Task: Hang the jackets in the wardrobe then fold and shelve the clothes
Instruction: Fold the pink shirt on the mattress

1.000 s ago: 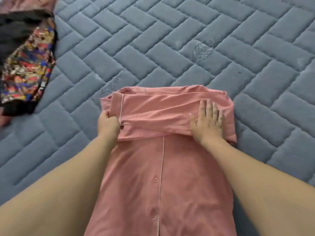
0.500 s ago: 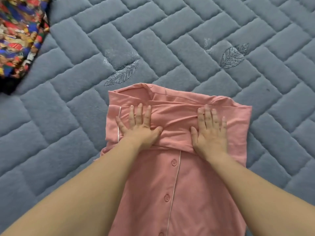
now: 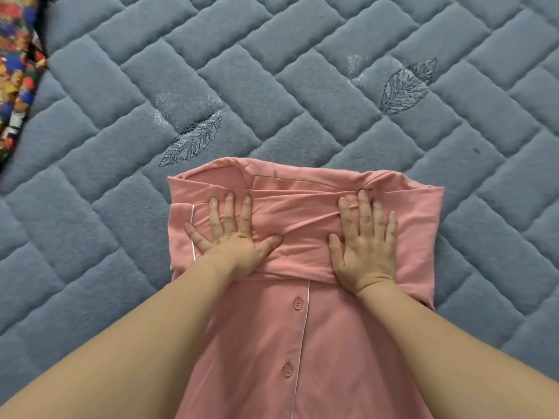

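Pink button-front top point(image 3: 302, 343) spread on a grey-blue quilted bed cover point(image 3: 272, 71), far end turned back toward the wearer into a thick band across the garment. Left hand point(image 3: 233, 234) flat on the left half of that band, fingers straight and fanned, thumb stretched toward the middle; nothing pinched or clasped. Right hand point(image 3: 364, 243) flat on the right half, fingers straight and close together, likewise pressing rather than holding. Both palms bearing down on the folded band, near edge of the band just under the heels of the hands. White piping point(image 3: 304, 328) down the placket, two buttons point(image 3: 298, 304) visible below the fold. Diagonal creases across the band between the hands, cloth bunched rather than smooth. Right end of the fold sticking out past the right hand, left end showing a loose flap with piped edge beside the little finger. Patterned multicoloured cloth point(image 3: 18, 71) at the far left edge, well apart. Probably mid-fold, flattening before the next turn; no wardrobe or shelf in view. Likely trouble: creases pressed in and set if smoothed without first pulling the cloth taut; band springing open once both palms lift, soft plush cover giving no firm backing; uneven ends yielding a lopsided bundle, apt to slump on a shelf; buttons trapped inside adding a lump at the next fold.
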{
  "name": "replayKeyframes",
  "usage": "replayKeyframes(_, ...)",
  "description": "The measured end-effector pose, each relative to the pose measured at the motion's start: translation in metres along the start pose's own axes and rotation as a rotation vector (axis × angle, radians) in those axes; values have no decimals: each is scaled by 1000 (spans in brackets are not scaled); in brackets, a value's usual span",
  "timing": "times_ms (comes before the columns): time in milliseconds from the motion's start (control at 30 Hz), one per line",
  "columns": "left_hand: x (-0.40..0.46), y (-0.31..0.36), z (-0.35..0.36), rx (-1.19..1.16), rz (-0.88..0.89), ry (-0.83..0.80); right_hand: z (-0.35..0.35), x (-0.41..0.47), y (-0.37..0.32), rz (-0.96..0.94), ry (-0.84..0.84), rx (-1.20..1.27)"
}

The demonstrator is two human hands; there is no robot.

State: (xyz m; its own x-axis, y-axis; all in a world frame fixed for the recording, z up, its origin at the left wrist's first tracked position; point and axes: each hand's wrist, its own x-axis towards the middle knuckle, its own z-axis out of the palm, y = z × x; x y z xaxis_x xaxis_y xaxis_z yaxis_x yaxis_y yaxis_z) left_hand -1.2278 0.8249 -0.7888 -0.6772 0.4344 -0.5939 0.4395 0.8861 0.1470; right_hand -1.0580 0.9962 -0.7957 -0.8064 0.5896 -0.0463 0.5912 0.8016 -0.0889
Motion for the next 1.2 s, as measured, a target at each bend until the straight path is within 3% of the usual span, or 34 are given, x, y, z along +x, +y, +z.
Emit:
replayKeyframes(167,-4,9,-22,104,16,0,-22,19,15,-52,-124,94)
replayKeyframes(267,-16,28,-43,225,262,286,-55,51,39,-176,-177,48)
replayKeyframes(333,-27,44,-45,315,449,382,-78,70,49,-288,-264,35)
replayKeyframes(400,-34,61,-43,265,478,279,-97,81,53,-386,-344,5)
replayKeyframes(500,-36,80,-42,130,336,85,-121,88,54,-403,-351,37)
replayKeyframes(567,-35,87,-45,122,304,138,-126,91,51,-414,-392,-45)
replayKeyframes(667,-31,94,-50,147,344,255,-122,89,49,-260,-575,-64)
replayKeyframes(767,-25,96,-51,36,373,176,-116,85,46,-56,-573,20)
replayKeyframes(833,-20,97,-49,-38,327,127,-118,86,45,-31,-580,58)
replayKeyframes(1067,-14,105,-30,130,262,37,-136,96,40,-391,-687,161)
replayKeyframes(1200,-12,96,-30,77,300,60,-130,91,31,-674,-725,0)
